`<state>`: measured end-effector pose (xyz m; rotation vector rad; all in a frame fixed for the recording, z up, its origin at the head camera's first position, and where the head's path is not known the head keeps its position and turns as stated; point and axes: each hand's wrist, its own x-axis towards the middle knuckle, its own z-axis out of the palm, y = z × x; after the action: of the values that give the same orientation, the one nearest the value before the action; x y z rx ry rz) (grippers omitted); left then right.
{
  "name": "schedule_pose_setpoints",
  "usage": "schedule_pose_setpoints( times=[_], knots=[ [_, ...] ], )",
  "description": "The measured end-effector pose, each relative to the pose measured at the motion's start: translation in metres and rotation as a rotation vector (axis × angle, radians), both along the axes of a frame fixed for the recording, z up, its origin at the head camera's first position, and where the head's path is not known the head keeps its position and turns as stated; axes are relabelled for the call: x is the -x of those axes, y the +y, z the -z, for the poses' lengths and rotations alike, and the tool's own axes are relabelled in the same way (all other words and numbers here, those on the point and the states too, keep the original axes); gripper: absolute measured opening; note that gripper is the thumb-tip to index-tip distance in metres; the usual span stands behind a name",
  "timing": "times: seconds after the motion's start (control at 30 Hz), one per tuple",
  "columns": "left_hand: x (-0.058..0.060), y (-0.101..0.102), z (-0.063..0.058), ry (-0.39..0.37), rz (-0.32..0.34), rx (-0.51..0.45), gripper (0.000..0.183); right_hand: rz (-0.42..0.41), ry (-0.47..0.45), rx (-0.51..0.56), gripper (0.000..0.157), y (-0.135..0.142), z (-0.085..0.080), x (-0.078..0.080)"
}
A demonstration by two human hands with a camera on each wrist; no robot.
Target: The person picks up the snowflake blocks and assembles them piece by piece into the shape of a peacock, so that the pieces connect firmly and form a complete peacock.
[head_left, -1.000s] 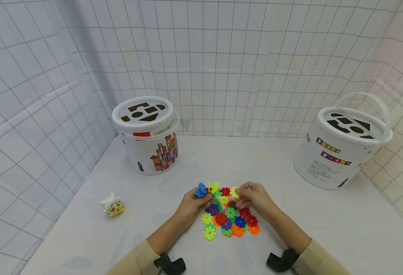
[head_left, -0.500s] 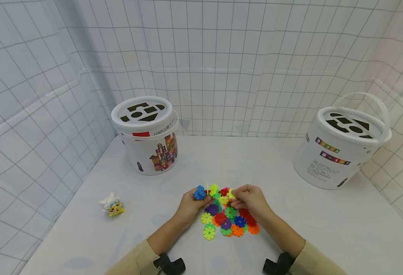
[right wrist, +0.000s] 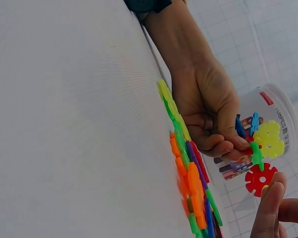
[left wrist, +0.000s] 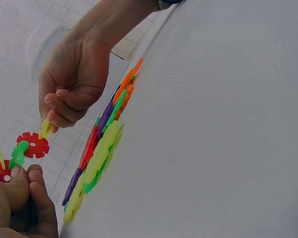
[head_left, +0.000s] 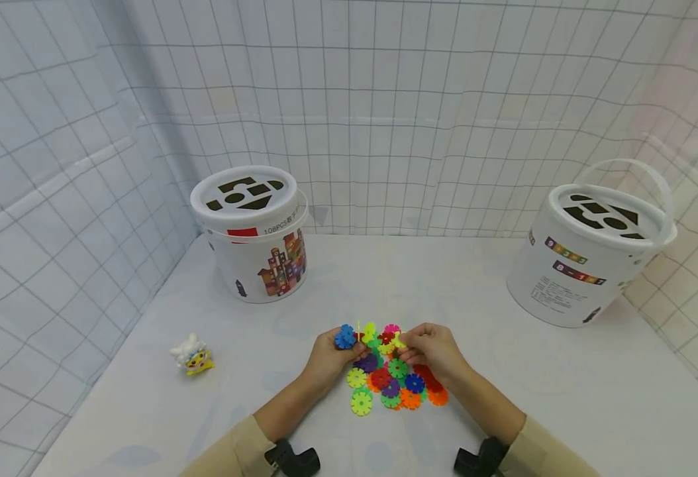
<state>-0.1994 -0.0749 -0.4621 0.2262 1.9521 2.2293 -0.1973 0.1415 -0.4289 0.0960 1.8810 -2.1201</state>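
Observation:
My left hand [head_left: 325,358] pinches a chain of interlocked plastic snowflake discs. It includes blue discs [head_left: 345,336], an upright yellow disc [right wrist: 269,139], a green disc [left wrist: 19,153] and, at the free end, a red disc [left wrist: 33,145]. Between thumb and fingers, my right hand [head_left: 438,351] pinches a smaller-looking yellow disc [left wrist: 45,129], partly covered by the fingertips. That disc meets the red one's edge; whether their slots interlock I cannot tell. Below both hands, loose discs [head_left: 381,379] of several colours lie overlapping on the white table.
At the back left stands a lidded white bucket [head_left: 256,265] with printed building blocks. Another white bucket [head_left: 569,285], its handle raised, is at the back right. A small white-and-yellow figurine [head_left: 194,356] sits on the left. Gridded white sheets [head_left: 385,132] enclose the table.
My right hand has moved left and slightly down with the yellow disc, bringing it to the chain's red disc. The left hand has shifted only slightly, still holding the chain.

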Motion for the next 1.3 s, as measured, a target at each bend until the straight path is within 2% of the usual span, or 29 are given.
schedule_pose_setpoints(
  times=[0.27,0.47,0.73,0.87,1.0,1.13,1.3],
  knots=[
    [-0.001,0.000,0.000,0.016,0.008,0.010,0.010,-0.042,-0.024,0.021,0.009,0.000,0.003,0.001],
    [0.000,-0.001,-0.001,0.017,0.014,0.007,0.012,-0.033,-0.028,0.023,0.010,-0.002,0.004,0.002],
    [0.000,-0.002,-0.003,-0.041,0.015,-0.017,0.009,-0.019,-0.018,0.010,0.015,0.004,0.001,0.007],
    [0.000,-0.002,-0.003,-0.058,0.024,-0.026,0.007,-0.030,0.024,-0.019,0.022,0.011,-0.001,0.010],
    [0.000,-0.002,-0.002,-0.069,0.019,-0.072,0.006,-0.037,0.077,-0.095,0.034,0.020,-0.002,0.014],
    [0.000,-0.002,-0.002,-0.084,0.015,-0.126,0.012,-0.054,0.133,-0.213,0.035,0.030,-0.002,0.017],
    [0.000,-0.001,-0.003,-0.097,0.013,-0.136,0.015,-0.168,0.266,-0.457,0.028,0.045,0.002,0.020]
  ],
)
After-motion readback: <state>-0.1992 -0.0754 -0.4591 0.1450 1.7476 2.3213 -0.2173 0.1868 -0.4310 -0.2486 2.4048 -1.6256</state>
